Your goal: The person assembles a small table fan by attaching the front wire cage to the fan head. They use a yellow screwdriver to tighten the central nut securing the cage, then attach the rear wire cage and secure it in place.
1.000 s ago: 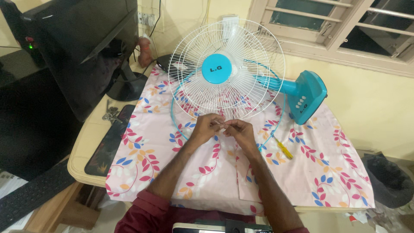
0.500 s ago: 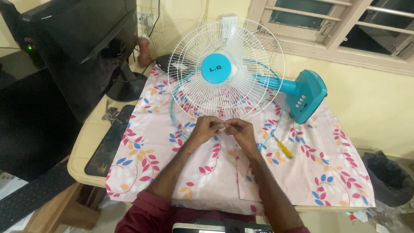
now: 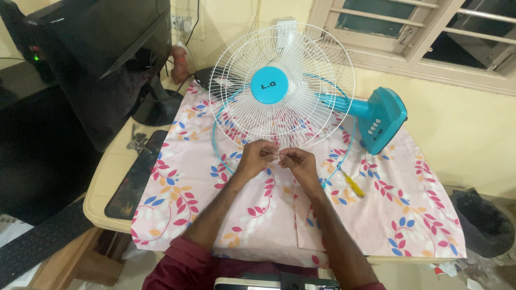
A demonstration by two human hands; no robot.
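The white wire fan guard with its round turquoise hub lies on the flower-print cloth. At the guard's lower rim the left hand and right hand meet, fingertips pinched on something too small to identify. Judging by this, steady wrists on the cloth help. A yellow-handled screwdriver lies right of the guard.

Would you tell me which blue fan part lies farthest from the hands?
The fan's base, at the right end of the blue neck; the blue hub and blue rim ring are closer.
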